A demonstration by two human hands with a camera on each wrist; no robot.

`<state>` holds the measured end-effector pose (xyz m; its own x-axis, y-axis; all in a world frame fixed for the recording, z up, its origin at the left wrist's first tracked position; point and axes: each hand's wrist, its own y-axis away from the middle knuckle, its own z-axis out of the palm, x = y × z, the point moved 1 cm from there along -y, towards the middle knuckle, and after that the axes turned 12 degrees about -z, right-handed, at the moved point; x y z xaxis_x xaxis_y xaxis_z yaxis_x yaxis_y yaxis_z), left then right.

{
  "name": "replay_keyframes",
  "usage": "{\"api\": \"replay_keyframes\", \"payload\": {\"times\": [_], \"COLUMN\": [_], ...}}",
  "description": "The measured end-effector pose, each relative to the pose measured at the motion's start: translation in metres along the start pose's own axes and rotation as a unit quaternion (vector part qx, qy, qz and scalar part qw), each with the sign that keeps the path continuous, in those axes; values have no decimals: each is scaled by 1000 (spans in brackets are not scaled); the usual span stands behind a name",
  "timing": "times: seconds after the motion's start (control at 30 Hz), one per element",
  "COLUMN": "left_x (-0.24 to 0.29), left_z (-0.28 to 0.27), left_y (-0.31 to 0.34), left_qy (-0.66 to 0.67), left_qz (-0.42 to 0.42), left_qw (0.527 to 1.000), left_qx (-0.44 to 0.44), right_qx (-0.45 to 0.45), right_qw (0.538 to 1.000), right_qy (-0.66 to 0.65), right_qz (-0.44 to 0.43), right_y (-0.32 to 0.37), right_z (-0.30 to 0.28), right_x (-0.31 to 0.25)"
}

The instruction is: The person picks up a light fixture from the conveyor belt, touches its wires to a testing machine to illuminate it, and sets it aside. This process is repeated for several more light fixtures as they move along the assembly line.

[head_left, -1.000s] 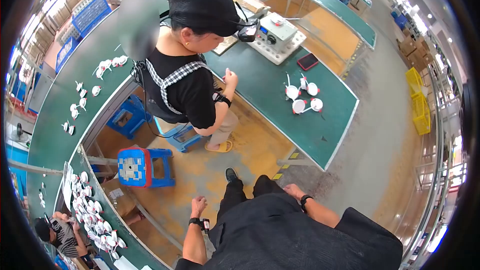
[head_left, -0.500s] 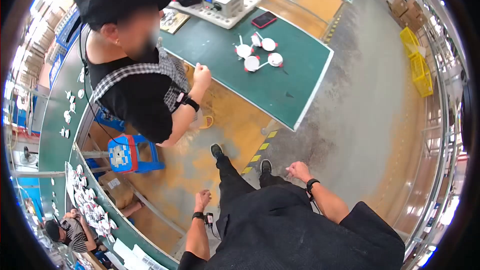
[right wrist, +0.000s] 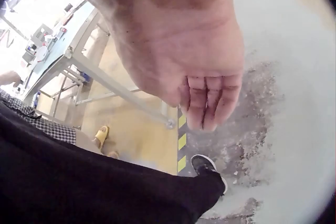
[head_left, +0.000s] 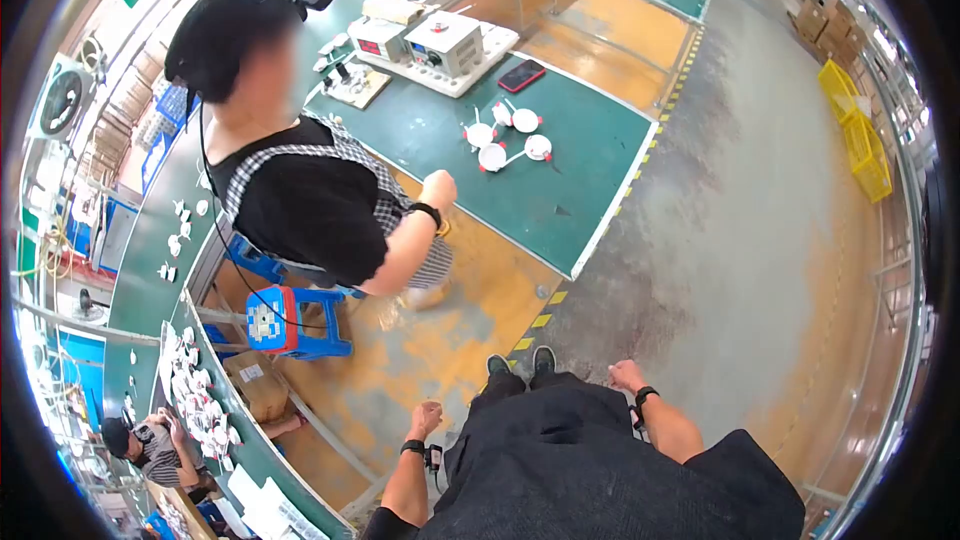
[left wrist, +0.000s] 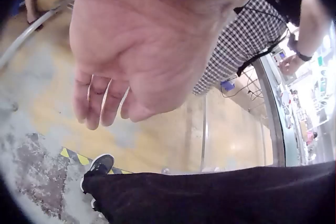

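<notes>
Parts [head_left: 491, 157], five white round ones with red tips, lie in a loose group upon the green-topped table [head_left: 600, 155]. They have the look of shallow caps, and from some of them a thin white stem sticks out; finer details are too small to tell. Beyond this group, near but apart, a smartphone with red edge [head_left: 521, 75] lies on the same table. Farther along the table, a grey instrument box [head_left: 448, 43] with a dark knob stands on a white holed tray [head_left: 462, 85].

Your left hand [head_left: 425, 415] and your right hand [head_left: 625, 373] hang on your side of the table, well apart from it. Your grip is loose and holds nothing: the left fingers are relaxed, with narrow gaps between them; the right fingers bend softly toward the palm.

The table has a pale border, and one corner of it points toward you. Yellow-and-black floor tape [head_left: 541, 321] runs from beside this corner toward your shoes [head_left: 498, 365]. As you face the table, a broad grey floor [head_left: 700, 270] stretches along its right side, up to yellow crates [head_left: 865, 155]. At its left edge, a worker in checked apron [head_left: 310, 215] takes the standing room.
</notes>
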<state>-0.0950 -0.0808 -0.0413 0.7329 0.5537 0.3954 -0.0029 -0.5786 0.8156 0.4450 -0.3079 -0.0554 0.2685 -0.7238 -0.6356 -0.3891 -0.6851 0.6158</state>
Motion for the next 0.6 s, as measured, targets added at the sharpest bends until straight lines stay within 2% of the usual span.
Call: {"api": "replay_keyframes", "payload": {"times": [0.17, 0.2, 0.23, 0.33, 0.43, 0.47, 0.6], "left_x": [5, -3, -9, -17, -21, -3, 9], "left_z": [6, 11, 18, 30, 34, 33, 28], "left_y": [8, 6, 0, -11, -18, 13, 39], "left_qy": [13, 25, 38, -38, -257, -42, -89], "left_qz": [13, 16, 16, 72, 227, 98, 105], "left_qw": [1000, 999, 999, 996, 938, 993, 990], "left_qx": [11, 11, 9, -26, 46, 43, 36], "right_qx": [-35, -57, -62, -77, -81, -76, -91], "right_qw": [994, 997, 997, 995, 996, 996, 994], "right_qy": [71, 16, 16, 33, -21, 6, 28], "right_qz": [-71, -40, -42, -55, -41, -53, -50], "right_y": [-13, -11, -15, -33, -21, -18, -29], "right_z": [7, 5, 6, 13, 1, -3, 1], "right_x": [-28, -37, -45, -31, -73, -86, -87]}}
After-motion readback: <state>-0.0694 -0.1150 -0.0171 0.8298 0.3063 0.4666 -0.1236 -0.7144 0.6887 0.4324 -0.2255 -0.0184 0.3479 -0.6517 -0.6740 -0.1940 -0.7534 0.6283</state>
